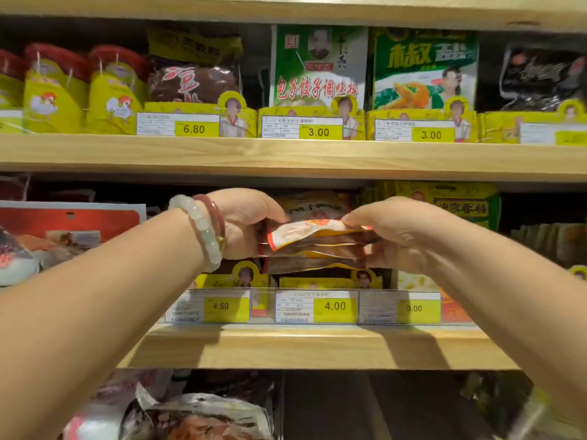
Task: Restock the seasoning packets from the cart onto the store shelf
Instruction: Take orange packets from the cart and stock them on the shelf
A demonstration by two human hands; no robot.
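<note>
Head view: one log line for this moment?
left hand: grips packets | right hand: grips packets | flat red-and-orange plastic seasoning packets: stacked, over middle wooden shelf, above 4.00 tag

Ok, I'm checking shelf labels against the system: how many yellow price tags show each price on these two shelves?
3.00 tags: 3
6.80 tag: 1
4.50 tag: 1
4.00 tag: 1
cut-off tag, price unreadable: 1
Total: 7

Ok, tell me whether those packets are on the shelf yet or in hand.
In hand. The left hand and right hand grip the packets at either end, lying flat above the 4.00 tag.
</note>
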